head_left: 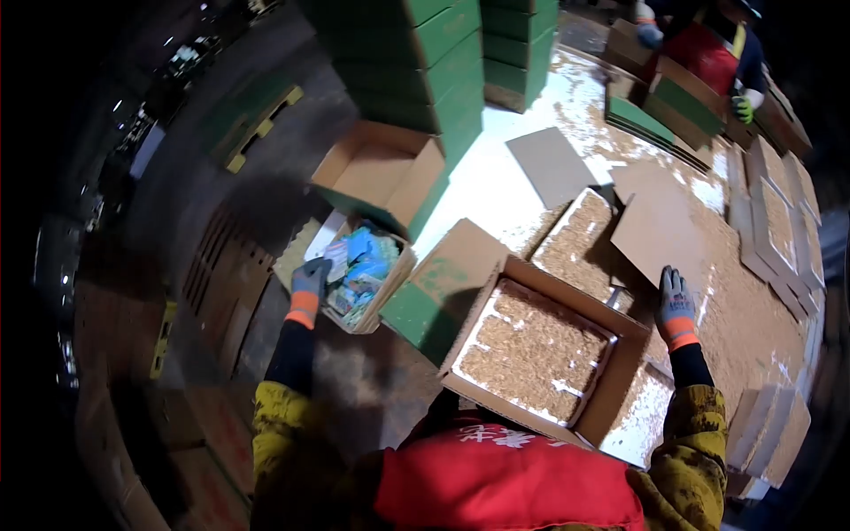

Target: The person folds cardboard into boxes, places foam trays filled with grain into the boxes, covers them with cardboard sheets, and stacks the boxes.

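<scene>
My left hand (310,276), in a grey glove with an orange cuff, is at the near left side of a small box (400,273) filled with blue and pale packets (365,257). Its fingers are curled by the packets, and what they hold is hidden. My right hand (676,301), gloved alike, lies with fingers stretched out at the lower edge of a tan cardboard sheet (653,232). Between my arms, close to my body, stands an open cardboard box (624,341). Inside it is a white-edged block with a brown crumbly top (536,354).
Tall stacks of green boxes (425,71) rise at the back beside an open box (381,173). More brown-topped blocks (574,243) lie on the crumb-strewn table (744,310), with others stacked at right. A co-worker (708,53) in a red apron stands across the table.
</scene>
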`<state>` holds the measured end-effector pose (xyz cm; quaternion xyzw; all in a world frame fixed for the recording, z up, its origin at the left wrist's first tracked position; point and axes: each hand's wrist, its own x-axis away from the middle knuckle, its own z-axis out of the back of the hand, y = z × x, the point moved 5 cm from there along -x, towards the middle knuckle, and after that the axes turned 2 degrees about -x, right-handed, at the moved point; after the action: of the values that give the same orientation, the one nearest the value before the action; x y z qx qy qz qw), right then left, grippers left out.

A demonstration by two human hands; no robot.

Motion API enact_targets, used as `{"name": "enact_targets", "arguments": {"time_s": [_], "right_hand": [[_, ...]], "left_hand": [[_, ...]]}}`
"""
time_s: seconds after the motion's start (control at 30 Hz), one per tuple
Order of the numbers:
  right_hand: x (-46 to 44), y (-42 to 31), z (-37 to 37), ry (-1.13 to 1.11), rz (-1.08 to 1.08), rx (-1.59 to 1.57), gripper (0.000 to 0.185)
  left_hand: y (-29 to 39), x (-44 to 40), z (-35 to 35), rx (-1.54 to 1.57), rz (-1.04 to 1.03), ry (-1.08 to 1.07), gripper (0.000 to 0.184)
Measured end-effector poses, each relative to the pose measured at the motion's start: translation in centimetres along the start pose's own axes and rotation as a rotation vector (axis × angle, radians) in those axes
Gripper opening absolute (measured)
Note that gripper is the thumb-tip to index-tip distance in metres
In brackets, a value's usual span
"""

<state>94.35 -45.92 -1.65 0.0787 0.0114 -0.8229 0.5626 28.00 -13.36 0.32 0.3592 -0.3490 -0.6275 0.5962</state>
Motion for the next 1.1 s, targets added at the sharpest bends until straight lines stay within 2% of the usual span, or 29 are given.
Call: {"name": "enact_targets", "arguments": {"time_s": [0.03, 0.07, 0.1, 0.13, 0.17, 0.2, 0.23, 0.27, 0.3, 0.33, 0.4, 0.43, 0.5, 0.53, 0.6, 0.63, 0.7, 0.73, 0.77, 0.8, 0.83, 0.87, 0.9, 0.93, 0.97, 1.0, 1.03, 1.07, 1.1], "right_hand": [[-0.3, 0.0, 2.5, 0.054, 0.009, -0.019, 0.053], [-0.3, 0.1, 5.2, 0.104, 0.011, -0.030, 0.048], [0.0, -0.3, 8.2, 0.205, 0.015, -0.049, 0.041], [0.2, -1.3, 11.1, 0.301, 0.024, -0.064, 0.036], [0.6, -2.7, 13.7, 0.342, 0.027, -0.105, 0.034], [1.1, -4.5, 16.1, 0.382, 0.034, -0.148, 0.033], [1.9, -6.5, 18.1, 0.419, 0.075, -0.171, 0.033], [2.5, -8.4, 20.0, 0.462, 0.120, -0.195, 0.033], [3.3, -10.5, 21.8, 0.438, 0.115, -0.176, 0.038], [4.1, -12.7, 23.5, 0.420, 0.121, -0.161, 0.044], [6.2, -17.0, 25.2, 0.335, 0.244, -0.077, 0.047], [7.5, -19.1, 24.8, 0.267, 0.325, -0.144, 0.047], [9.4, -22.9, 22.8, 0.080, 0.411, -0.247, 0.044], [9.8, -24.2, 21.0, -0.029, 0.428, -0.279, 0.042], [11.1, -24.6, 14.1, -0.320, 0.481, -0.394, 0.035], [11.0, -24.8, 12.8, -0.470, 0.409, -0.520, 0.033], [11.3, -22.9, 16.4, -0.303, 0.311, -0.694, 0.033], [11.7, -22.0, 19.0, -0.225, 0.257, -0.790, 0.032], [11.7, -19.9, 20.6, -0.219, -0.002, -0.973, 0.040], [12.7, -16.9, 19.9, -0.034, -0.080, -1.037, 0.052], [13.2, -14.5, 18.8, 0.033, -0.277, -1.254, 0.057], [13.7, -12.8, 17.3, 0.100, -0.484, -1.467, 0.062], [14.6, -12.8, 13.7, -0.013, -0.536, -1.552, 0.065], [15.8, -13.1, 9.6, -0.127, -0.584, -1.636, 0.068], [16.2, -14.5, 6.5, -0.275, -0.675, -1.614, 0.071], [15.7, -15.4, 4.4, -0.268, -0.698, -1.536, 0.075], [15.2, -16.4, 2.3, -0.263, -0.722, -1.459, 0.080], [15.0, -16.8, 0.7, -0.164, -0.711, -1.184, 0.082], [14.5, -16.9, 0.7, -0.083, -0.681, -1.276, 0.085]], "left_hand": [[0.4, -0.4, 0.0, 0.050, -0.039, 0.038, 0.018], [4.6, 0.6, -0.6, 0.070, -0.131, 0.040, 0.014], [10.3, 2.7, -2.2, 0.243, -0.143, 0.003, 0.008], [17.6, 5.8, -4.1, 0.171, -0.177, -0.018, 0.008], [24.0, 9.5, -6.0, 0.022, -0.555, -0.035, 0.004], [26.7, 12.2, -8.6, 0.044, -0.866, -0.120, 0.002], [29.1, 15.4, -11.4, -0.233, -1.119, -0.308, 0.009], [28.9, 18.0, -15.3, -0.503, -1.146, -0.608, 0.020], [28.6, 20.8, -17.2, -0.532, -1.220, -0.739, 0.031], [26.6, 21.9, -18.5, -0.636, -1.303, -0.731, 0.039], [23.8, 20.8, -17.1, -0.561, -1.181, -0.532, 0.042], [25.7, 19.7, -14.8, -0.517, -1.166, -0.408, 0.050], [21.3, 16.2, -13.6, -0.038, -0.572, -0.458, 0.044], [20.3, 15.4, -13.2, 0.303, -0.249, -0.496, 0.048], [15.1, 14.0, -15.5, 0.559, -0.090, -0.617, 0.048], [14.3, 13.9, -16.3, 0.686, -0.005, -0.676, 0.048], [15.8, 14.4, -16.1, 0.318, -0.297, -0.831, 0.050], [15.8, 14.5, -16.3, 0.275, -0.360, -0.890, 0.050], [15.8, 14.7, -16.4, 0.234, -0.426, -0.947, 0.051], [15.8, 14.8, -16.4, 0.197, -0.493, -1.002, 0.052], [15.6, 15.0, -16.9, 0.208, -0.536, -1.058, 0.053], [13.9, 15.2, -18.3, 0.136, -0.420, -1.065, 0.056], [12.2, 15.5, -19.6, 0.064, -0.304, -1.069, 0.059], [9.4, 16.0, -21.4, -0.086, -0.037, -1.005, 0.067], [9.5, 16.3, -22.1, -0.147, -0.054, -0.992, 0.068], [9.9, 16.3, -22.8, -0.204, -0.071, -0.971, 0.070], [10.4, 16.7, -23.0, -0.091, 0.083, -1.000, 0.074], [11.1, 17.4, -22.4, 0.024, 0.244, -1.018, 0.079], [11.9, 18.0, -21.5, 0.139, 0.400, -1.024, 0.084]]}}
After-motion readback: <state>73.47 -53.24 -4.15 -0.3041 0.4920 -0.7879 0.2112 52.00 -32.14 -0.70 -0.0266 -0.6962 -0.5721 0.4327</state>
